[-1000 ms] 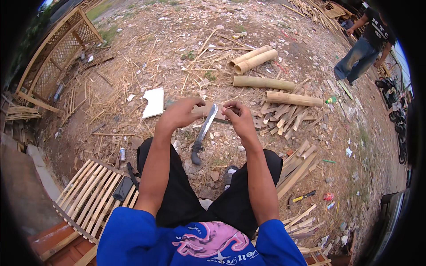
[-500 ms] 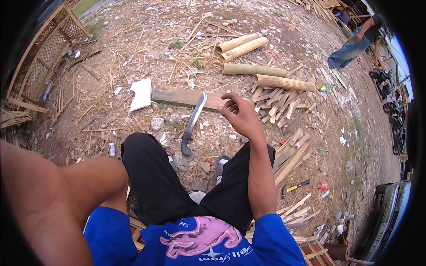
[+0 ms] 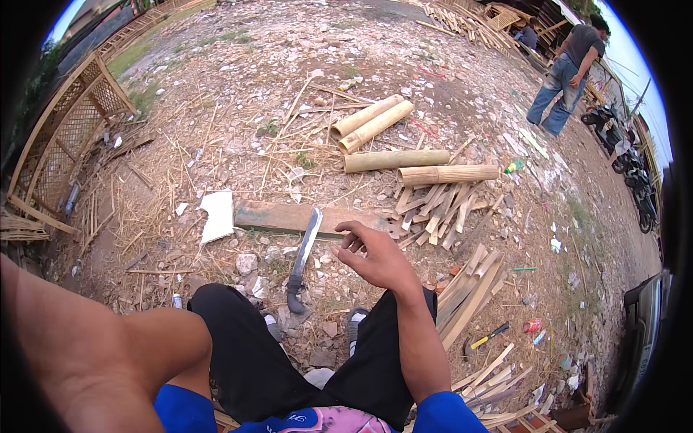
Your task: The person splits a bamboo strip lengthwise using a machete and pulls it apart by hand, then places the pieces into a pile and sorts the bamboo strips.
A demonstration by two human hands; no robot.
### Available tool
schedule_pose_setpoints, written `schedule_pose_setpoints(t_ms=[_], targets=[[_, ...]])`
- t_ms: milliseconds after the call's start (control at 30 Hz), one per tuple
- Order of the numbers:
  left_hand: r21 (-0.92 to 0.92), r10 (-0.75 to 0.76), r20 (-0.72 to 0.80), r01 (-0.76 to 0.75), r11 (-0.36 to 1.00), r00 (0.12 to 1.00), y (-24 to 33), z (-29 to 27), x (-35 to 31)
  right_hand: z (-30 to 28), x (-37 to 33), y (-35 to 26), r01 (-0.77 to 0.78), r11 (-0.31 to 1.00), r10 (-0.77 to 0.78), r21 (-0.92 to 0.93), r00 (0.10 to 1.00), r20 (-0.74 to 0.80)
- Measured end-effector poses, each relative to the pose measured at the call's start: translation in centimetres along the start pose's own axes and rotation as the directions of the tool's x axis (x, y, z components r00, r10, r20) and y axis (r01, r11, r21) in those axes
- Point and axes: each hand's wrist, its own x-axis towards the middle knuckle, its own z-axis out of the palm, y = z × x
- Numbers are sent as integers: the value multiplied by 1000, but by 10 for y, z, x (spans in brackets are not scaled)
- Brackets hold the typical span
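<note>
My right hand hovers above the ground near the right part of a flat wooden plank. Its fingers are curved and apart, with nothing between them. Just left of it, a machete with a dark wrapped handle leans blade-first against the plank, the handle toward my feet. My left arm is bent up close at the lower left; the hand itself lies outside the picture. Past the plank lie cut bamboo tubes, and beside them a heap of split bamboo strips.
A broken white board lies at the plank's left end. More strips and a yellow-and-black hammer-like tool are at my right. Woven lattice panels stand far left. A person stands at the back right near motorcycles.
The view has tilted upward, so the ground things sit lower in it. The person at the back right has become more upright. My right hand remains empty over the plank area.
</note>
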Motion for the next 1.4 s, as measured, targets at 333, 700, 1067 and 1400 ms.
schedule_pose_setpoints(t_ms=[333, 700, 1067, 1400], targets=[[-82, -14, -7, 14, 997, 1000, -23, 35, -3, 3, 9, 3, -21, 1000, 21, 3, 997, 76], [154, -763, -104, 768, 622, 638, -10, 77, -170, 7, 6, 2, 8, 1000, -5, -24, 988, 152], [424, -659, 747, 828, 368, -89, 11, 120, -220, 21, 15, 18, 40, 999, -35, -36, 991, 132], [517, -573, 784, 760, 393, -238, 19, 132, -237, 28, 25, 29, -15, 990, 33, -139, 991, 126]])
